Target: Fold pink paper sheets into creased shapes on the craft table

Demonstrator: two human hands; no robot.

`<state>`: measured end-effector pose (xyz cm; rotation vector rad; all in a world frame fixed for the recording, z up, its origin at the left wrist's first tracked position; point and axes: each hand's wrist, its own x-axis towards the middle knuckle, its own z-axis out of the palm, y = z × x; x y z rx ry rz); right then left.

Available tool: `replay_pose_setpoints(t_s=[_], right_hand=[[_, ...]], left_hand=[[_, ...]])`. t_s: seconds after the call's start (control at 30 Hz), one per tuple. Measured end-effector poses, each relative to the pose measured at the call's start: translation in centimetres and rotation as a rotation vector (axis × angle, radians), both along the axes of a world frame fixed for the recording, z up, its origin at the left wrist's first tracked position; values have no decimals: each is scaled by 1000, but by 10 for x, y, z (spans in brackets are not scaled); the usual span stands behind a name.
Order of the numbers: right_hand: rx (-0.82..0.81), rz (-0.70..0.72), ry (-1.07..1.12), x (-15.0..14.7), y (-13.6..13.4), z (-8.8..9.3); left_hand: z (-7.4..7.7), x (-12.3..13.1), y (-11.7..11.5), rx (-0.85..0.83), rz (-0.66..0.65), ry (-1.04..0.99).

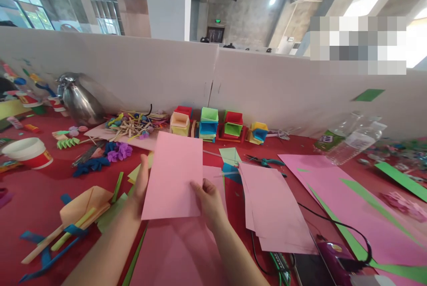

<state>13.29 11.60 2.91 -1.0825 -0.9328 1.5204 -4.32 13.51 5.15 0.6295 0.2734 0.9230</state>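
Note:
A pink sheet of paper (173, 175) is held up, tilted, in front of me. My right hand (211, 203) pinches its lower right edge, the thumb lying on the front face. At the sheet's left edge is my left hand (140, 183), its thumb stretched upward and off the paper. The other left fingers are hidden behind the sheet. Below it lies more pink paper (180, 250) on the table. Several loose pink sheets (273, 206) are stacked to the right of my right hand.
Small folded paper boxes (208, 128) line the white partition (133, 72). A steel jug (80, 99) and paper cup (28, 152) stand left, near craft sticks (130, 128) and a folded orange paper piece (85, 206). Right are pliers (267, 161), plastic bottles (356, 141) and a black cable (333, 221).

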Motion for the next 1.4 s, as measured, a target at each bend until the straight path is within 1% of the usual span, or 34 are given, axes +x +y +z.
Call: replay_pose_setpoints(t_s=[0.03,0.07,0.1,0.13,0.17,0.2,0.23,0.27,0.3,0.33,0.37,0.4,0.47,0.53,0.57,0.63,0.7,0.83,0.97,1.1,1.2,1.4], right_hand=[[11,-10,-71,2,1,1],[37,-36,-182,4,2,2],[99,-85,-328,6,3,4],[206,-154,-501,8,2,8],[358,-230,-685,9,1,13],[559,-302,-865,10,-1,21],[773,-322,-1032,9,-3,31],[970,-279,-1165,8,-6,42],[1124,-245,-1263,6,-8,54],[1227,-236,-1330,4,-9,66],[1292,-258,-1367,1,-10,78],[1325,-251,-1397,0,-10,89],[1334,-254,-1410,0,-7,108],[1296,-276,-1398,4,-2,120],[1273,-287,-1393,8,0,123],[1230,-297,-1392,16,5,126],[1195,-283,-1407,22,8,124],[1137,-248,-1455,26,11,117],[1068,-261,-1480,19,13,114],[1076,-247,-1471,13,15,112],[1088,-213,-1452,14,16,112],[1067,-88,-1365,25,17,117]], left_hand=[[0,-4,3,10,108,97],[0,-8,6,26,233,230],[1,-12,8,51,347,388],[2,-14,10,95,427,554],[4,-15,11,167,469,712],[8,-14,10,273,481,861],[14,-11,9,405,474,1007],[21,-7,6,566,471,1146],[30,-1,3,717,453,1282],[41,5,-1,835,430,1439],[52,11,-4,925,418,1606],[64,17,-7,1025,392,1735],[86,27,-12,1143,442,1914],[103,33,-15,1190,522,1954],[109,35,-16,1195,576,1941],[113,39,-16,1202,684,1877],[110,43,-14,1236,748,1803],[98,50,-6,1316,703,1698],[93,50,-1,1324,709,1658],[92,47,-1,1327,721,1683],[92,46,-1,1346,712,1660],[97,42,-2,1400,634,1639]])
